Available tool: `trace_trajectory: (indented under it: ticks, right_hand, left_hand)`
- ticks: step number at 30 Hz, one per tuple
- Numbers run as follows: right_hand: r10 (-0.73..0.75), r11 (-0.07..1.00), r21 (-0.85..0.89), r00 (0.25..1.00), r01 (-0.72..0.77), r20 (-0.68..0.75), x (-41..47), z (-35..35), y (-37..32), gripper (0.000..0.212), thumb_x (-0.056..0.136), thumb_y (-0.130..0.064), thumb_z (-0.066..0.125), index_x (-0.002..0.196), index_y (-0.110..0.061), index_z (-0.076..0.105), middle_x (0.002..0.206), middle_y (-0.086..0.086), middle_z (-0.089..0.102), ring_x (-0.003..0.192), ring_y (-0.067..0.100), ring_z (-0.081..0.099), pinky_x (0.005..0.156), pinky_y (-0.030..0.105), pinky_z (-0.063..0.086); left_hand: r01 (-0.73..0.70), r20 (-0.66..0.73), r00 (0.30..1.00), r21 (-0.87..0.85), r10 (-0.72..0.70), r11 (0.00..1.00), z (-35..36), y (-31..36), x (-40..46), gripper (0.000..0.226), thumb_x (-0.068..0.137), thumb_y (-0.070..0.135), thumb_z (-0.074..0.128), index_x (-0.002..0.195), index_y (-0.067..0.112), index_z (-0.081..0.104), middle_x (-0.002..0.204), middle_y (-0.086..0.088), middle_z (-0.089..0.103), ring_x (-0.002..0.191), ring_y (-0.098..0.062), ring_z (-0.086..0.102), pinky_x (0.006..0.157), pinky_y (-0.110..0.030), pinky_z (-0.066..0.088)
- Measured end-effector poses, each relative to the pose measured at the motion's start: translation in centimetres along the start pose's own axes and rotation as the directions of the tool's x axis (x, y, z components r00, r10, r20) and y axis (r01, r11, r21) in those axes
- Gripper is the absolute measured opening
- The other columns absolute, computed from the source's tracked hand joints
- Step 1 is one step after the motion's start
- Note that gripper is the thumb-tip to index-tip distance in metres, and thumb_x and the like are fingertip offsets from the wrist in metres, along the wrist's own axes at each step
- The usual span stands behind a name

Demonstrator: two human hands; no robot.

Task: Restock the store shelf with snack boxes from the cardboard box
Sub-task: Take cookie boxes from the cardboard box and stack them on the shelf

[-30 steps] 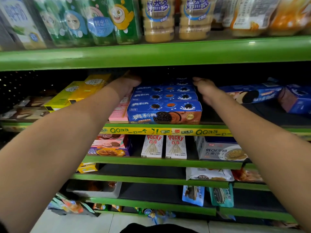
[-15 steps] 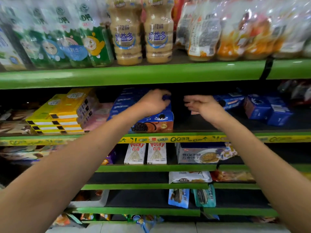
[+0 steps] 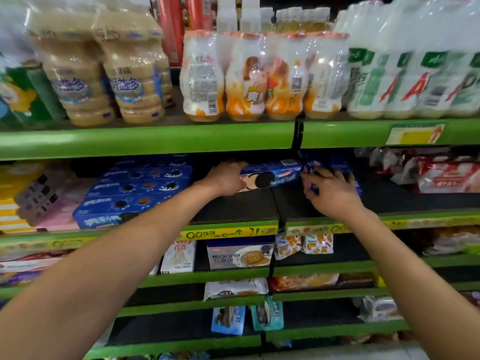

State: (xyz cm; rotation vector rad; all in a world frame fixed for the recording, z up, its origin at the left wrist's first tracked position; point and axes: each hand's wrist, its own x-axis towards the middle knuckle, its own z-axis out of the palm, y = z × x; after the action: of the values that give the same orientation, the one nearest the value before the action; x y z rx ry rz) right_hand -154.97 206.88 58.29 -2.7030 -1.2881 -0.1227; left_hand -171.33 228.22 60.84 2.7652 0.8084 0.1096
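A long blue cookie box (image 3: 272, 172) lies on the dark middle shelf (image 3: 233, 206) of the green rack. My left hand (image 3: 226, 178) grips its left end. My right hand (image 3: 330, 193) reaches over a second blue box (image 3: 324, 165) just to the right, fingers curled on its front; most of that box is hidden behind the hand. To the left stands a stack of several blue cookie boxes (image 3: 135, 196). The cardboard box is out of view.
Yellow and pink boxes (image 3: 33, 203) sit left of the blue stack. Bottled drinks (image 3: 246, 79) fill the shelf above. Red-and-white packets (image 3: 441, 175) lie at the right. Lower shelves hold Pocky boxes (image 3: 179, 255), a biscuit box (image 3: 241, 255) and snack bags.
Both hands left the blue stack and moved right along the shelf. The left hand took hold of the long cookie box and the right hand reached the box beside it. The view tilted up and right.
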Motion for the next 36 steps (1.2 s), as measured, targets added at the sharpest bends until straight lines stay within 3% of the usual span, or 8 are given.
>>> trace_trajectory:
  ticks: [6, 11, 17, 19, 22, 25, 30, 36]
  right_hand:
    - [-0.115, 0.975, 0.185, 0.991, 0.125, -0.065, 0.3, -1.5, 5.3, 0.022, 0.087, -0.026, 0.068, 0.109, -0.028, 0.066, 0.141, -0.002, 0.052, 0.131, 0.025, 0.048, 0.112, 0.043, 0.028]
    - [-0.090, 0.910, 0.406, 0.996, 0.083, 0.000, 0.8, -2.3, 8.0, 0.072, 0.077, -0.016, 0.078, 0.141, -0.028, 0.046, 0.140, 0.009, 0.050, 0.128, 0.029, 0.049, 0.106, 0.044, 0.041]
    - [-0.152, 0.987, 0.043, 0.988, 0.152, -0.005, 1.4, -0.9, 8.4, 0.081, 0.081, -0.044, 0.073, 0.151, -0.035, 0.032, 0.155, 0.005, 0.038, 0.140, 0.027, 0.036, 0.115, 0.040, 0.022]
    - [-0.145, 0.989, -0.022, 0.989, 0.146, 0.032, 1.7, -0.7, 8.1, 0.082, 0.082, -0.049, 0.070, 0.151, -0.038, 0.028, 0.156, 0.004, 0.036, 0.142, 0.025, 0.034, 0.119, 0.041, 0.016]
    - [-0.129, 0.988, 0.092, 0.991, 0.127, 0.018, 1.8, -1.6, 7.8, 0.072, 0.085, -0.045, 0.069, 0.147, -0.037, 0.035, 0.152, 0.007, 0.042, 0.137, 0.028, 0.041, 0.116, 0.042, 0.021]
    - [-0.131, 0.965, 0.211, 0.985, 0.153, -0.114, 0.8, -2.5, 7.3, 0.064, 0.082, -0.041, 0.073, 0.139, -0.030, 0.048, 0.141, 0.011, 0.055, 0.125, 0.034, 0.051, 0.106, 0.042, 0.034]
    - [-0.081, 0.942, 0.297, 0.966, 0.155, -0.247, -1.3, -2.4, 7.6, 0.055, 0.081, -0.028, 0.077, 0.132, -0.024, 0.057, 0.125, 0.013, 0.061, 0.113, 0.039, 0.054, 0.094, 0.043, 0.042]
    - [0.042, 0.893, 0.433, 0.937, 0.120, -0.347, -2.6, -2.7, 9.8, 0.051, 0.080, -0.021, 0.078, 0.128, -0.018, 0.060, 0.115, 0.013, 0.060, 0.106, 0.038, 0.053, 0.085, 0.044, 0.044]
  left_hand:
    - [0.057, 0.087, 0.995, -0.028, -0.054, 0.998, -1.3, 0.3, 0.7, 0.066, 0.085, 0.021, 0.072, 0.144, 0.027, 0.045, 0.146, -0.005, 0.049, 0.128, -0.025, 0.048, 0.087, -0.020, 0.034]
    - [0.075, 0.184, 0.980, -0.010, -0.072, 0.997, -2.3, 0.8, 0.4, 0.065, 0.085, 0.012, 0.071, 0.142, 0.027, 0.046, 0.147, -0.003, 0.046, 0.128, -0.024, 0.046, 0.087, -0.019, 0.030]
    - [0.036, 0.112, 0.993, -0.075, -0.027, 0.997, 0.2, 2.8, -1.3, 0.062, 0.080, 0.019, 0.074, 0.134, 0.026, 0.044, 0.124, -0.003, 0.061, 0.100, -0.020, 0.056, 0.077, -0.026, 0.041]
    - [0.030, 0.062, 0.998, -0.056, -0.026, 0.998, 1.3, 3.2, -1.9, 0.064, 0.082, 0.029, 0.074, 0.137, 0.026, 0.041, 0.130, -0.004, 0.058, 0.109, -0.023, 0.055, 0.086, -0.029, 0.043]
    - [0.026, 0.030, 0.999, -0.025, -0.025, 0.999, 1.5, 3.3, -2.4, 0.067, 0.084, 0.035, 0.072, 0.141, 0.025, 0.039, 0.139, -0.004, 0.052, 0.122, -0.025, 0.051, 0.099, -0.032, 0.042]
    - [0.093, 0.070, 0.994, -0.055, -0.089, 0.994, 0.8, 3.0, -2.7, 0.062, 0.084, 0.036, 0.072, 0.137, 0.030, 0.041, 0.134, -0.003, 0.057, 0.116, -0.025, 0.055, 0.096, -0.036, 0.045]
    - [0.140, 0.051, 0.988, 0.146, -0.149, 0.979, 0.4, 2.8, -2.7, 0.060, 0.087, 0.046, 0.065, 0.140, 0.035, 0.039, 0.137, -0.004, 0.056, 0.118, -0.029, 0.057, 0.088, -0.034, 0.045]
    - [0.222, -0.033, 0.975, 0.206, -0.220, 0.953, 0.9, 2.6, -0.9, 0.065, 0.095, 0.053, 0.049, 0.152, 0.025, 0.030, 0.154, -0.008, 0.038, 0.136, -0.033, 0.039, 0.105, -0.041, 0.036]
